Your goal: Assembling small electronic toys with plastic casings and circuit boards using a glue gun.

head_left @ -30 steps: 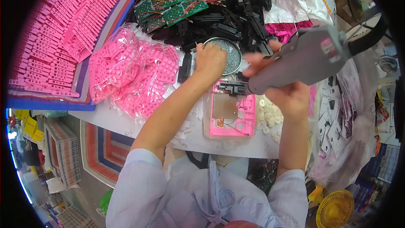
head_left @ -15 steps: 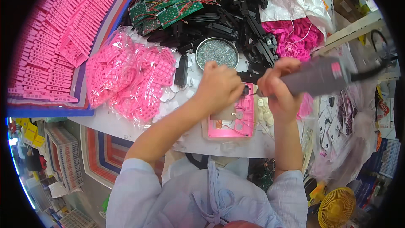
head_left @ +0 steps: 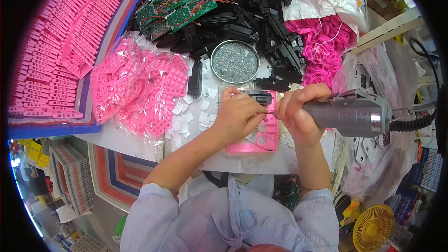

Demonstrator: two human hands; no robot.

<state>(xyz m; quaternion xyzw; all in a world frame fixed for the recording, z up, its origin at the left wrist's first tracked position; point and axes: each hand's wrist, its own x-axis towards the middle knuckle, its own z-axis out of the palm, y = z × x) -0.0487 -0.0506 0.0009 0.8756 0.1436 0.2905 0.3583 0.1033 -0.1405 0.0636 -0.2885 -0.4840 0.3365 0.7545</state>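
My right hand [head_left: 298, 114] grips a grey electric screwdriver [head_left: 352, 112], its tip pointing left over a pink plastic housing [head_left: 256, 140] on the white table. My left hand [head_left: 238, 114] rests on that housing with fingertips pinched right at the driver's tip; whatever they pinch is too small to see. A small black part [head_left: 258, 96] sits at the housing's far end. A round metal dish of small screws [head_left: 234, 61] stands just beyond the hands.
Clear bags of pink parts [head_left: 135, 86] lie to the left, rows of pink pieces [head_left: 60, 42] further left. Green circuit boards [head_left: 179, 11] and black parts [head_left: 261, 23] pile at the back. Pink rings [head_left: 322, 46] lie back right. Small white squares [head_left: 193, 109] are scattered.
My left hand came back from the screw dish to the pink housing. My right hand lowered the screwdriver and levelled it, bringing its tip to the left fingertips.
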